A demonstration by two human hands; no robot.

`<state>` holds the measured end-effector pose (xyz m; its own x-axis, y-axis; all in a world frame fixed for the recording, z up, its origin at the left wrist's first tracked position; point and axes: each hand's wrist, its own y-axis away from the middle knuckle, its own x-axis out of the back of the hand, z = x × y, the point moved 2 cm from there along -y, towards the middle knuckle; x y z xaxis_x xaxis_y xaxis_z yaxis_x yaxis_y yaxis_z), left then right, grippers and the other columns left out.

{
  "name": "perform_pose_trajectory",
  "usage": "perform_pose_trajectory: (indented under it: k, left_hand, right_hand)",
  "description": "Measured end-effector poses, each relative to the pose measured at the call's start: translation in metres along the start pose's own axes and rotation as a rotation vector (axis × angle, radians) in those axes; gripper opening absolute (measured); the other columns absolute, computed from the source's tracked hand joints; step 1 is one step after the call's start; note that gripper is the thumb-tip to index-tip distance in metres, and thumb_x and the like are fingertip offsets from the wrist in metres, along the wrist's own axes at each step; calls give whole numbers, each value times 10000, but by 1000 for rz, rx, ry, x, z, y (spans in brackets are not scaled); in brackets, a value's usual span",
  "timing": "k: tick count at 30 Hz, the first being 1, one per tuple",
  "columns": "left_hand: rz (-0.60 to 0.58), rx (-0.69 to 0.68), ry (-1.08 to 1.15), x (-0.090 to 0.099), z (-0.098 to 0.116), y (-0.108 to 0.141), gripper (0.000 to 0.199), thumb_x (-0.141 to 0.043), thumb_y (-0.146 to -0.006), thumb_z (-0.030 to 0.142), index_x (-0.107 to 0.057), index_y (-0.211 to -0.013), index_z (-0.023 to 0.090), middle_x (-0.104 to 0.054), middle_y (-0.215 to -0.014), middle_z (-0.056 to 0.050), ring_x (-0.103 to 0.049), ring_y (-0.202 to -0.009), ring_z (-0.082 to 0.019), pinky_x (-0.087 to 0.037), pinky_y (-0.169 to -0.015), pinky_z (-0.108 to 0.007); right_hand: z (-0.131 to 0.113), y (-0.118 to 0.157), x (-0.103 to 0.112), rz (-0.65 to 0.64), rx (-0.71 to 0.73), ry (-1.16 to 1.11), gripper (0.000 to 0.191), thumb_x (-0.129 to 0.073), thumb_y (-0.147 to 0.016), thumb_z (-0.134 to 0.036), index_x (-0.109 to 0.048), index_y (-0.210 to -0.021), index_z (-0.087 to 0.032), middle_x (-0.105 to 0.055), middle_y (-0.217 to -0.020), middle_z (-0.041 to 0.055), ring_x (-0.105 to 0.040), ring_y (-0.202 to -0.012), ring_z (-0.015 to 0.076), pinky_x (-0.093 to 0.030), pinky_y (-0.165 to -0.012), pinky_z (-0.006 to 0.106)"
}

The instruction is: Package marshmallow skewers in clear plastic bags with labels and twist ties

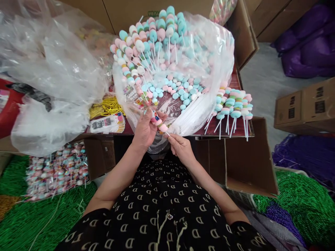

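Your left hand (145,131) is closed around a pink-and-white marshmallow candy skewer (158,122), and its fingers hide part of the candy, so you can't count the pieces beneath them. Your right hand (181,148) is pinched together on the skewer's thin white stick near its lower end, with the fingers almost covering the contact point. The skewer sits at the mouth of a large clear plastic bag (213,94), in front of your chest. Inside, a heap of pastel pink, teal and white candy skewers (159,38) is partly clouded by the film, so individual sticks are hard to separate. To your right, more pastel candy skewers (232,104) lie fanned across a dark red board (235,82), their sticks overhanging its edge.
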<state>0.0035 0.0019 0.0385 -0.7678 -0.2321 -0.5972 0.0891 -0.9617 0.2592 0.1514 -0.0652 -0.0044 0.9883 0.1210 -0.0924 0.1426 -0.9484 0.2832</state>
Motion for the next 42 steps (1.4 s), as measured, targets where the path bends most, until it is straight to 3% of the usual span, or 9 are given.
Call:
perform_pose_trajectory:
  k: [2, 6, 12, 16, 25, 28, 32, 38, 42]
  left_hand:
    - [3, 4, -11, 2, 3, 0, 306, -792, -902, 458, -637, -806, 213, -749, -777, 3, -786, -918, -186, -633, -924, -355]
    - [-34, 10, -14, 2, 9, -2, 298, -813, -865, 483, -693, -983, 237, -807, -905, -20, -800, -910, -211, -644, -879, -366]
    - [-68, 66, -31, 2, 5, 2, 320, -812, -875, 421, -711, -1113, 231, -797, -848, -28, -810, -959, -229, -642, -874, -355]
    - [-142, 92, -20, 4, 10, 2, 425, -796, -868, 539, -718, -1169, 249, -812, -955, -64, -795, -1068, -272, -646, -874, -378]
    - [132, -122, 44, 19, 36, -23, 185, -741, -940, 447, -729, -942, 263, -776, -847, 2, -777, -903, -180, -632, -878, -323]
    - [135, -105, 70, 15, 29, -20, 163, -716, -958, 412, -737, -984, 252, -787, -899, -14, -771, -926, -175, -632, -890, -318]
    - [50, -38, 39, 1, 7, -4, 194, -705, -967, 430, -737, -1019, 246, -792, -943, -36, -767, -957, -180, -633, -850, -306]
    - [-82, 65, 18, -8, -14, 13, 313, -764, -901, 529, -728, -1090, 282, -808, -1084, -35, -664, -613, -121, -522, -472, -242]
    - [-71, 88, -23, -9, -20, 15, 329, -771, -898, 529, -749, -1097, 269, -800, -1067, -41, -666, -608, -124, -523, -474, -254]
  right_hand:
    - [-1, -1, -1, -49, -36, -45, 530, -691, -896, -656, -811, -1061, -166, -445, -419, -93, -352, -377, 80, -274, -415, 234]
    - [-2, -5, -1, -76, -38, -67, 526, -708, -881, -656, -801, -1062, -171, -483, -442, -88, -381, -394, 77, -287, -424, 220]
    - [-2, -9, -3, -73, -36, -82, 490, -700, -890, -645, -801, -1021, -184, -486, -460, -87, -382, -409, 77, -289, -428, 222]
    - [2, -7, -2, -73, -32, -107, 482, -717, -876, -631, -801, -1026, -181, -505, -475, -82, -394, -421, 79, -297, -436, 227]
    - [3, 2, 16, -49, -43, -120, 446, -758, -842, -622, -765, -952, -190, -604, -522, -47, -421, -423, 89, -306, -443, 243]
    - [-6, 1, 19, 38, -22, -246, 432, -807, -789, -616, -714, -931, -218, -673, -593, -28, -476, -443, 103, -380, -467, 256]
    - [-25, -11, 0, 33, 31, -341, 397, -843, -764, -552, -669, -930, -236, -786, -901, 22, -609, -582, 114, -526, -602, 289]
    - [-35, -22, -20, 37, 85, -336, 346, -786, -826, -519, -723, -1032, -248, -651, -679, -44, -617, -636, 136, -543, -650, 292]
    - [-29, -23, -22, 112, 87, -285, 374, -791, -820, -544, -771, -1042, -243, -640, -678, -29, -585, -638, 140, -519, -626, 296]
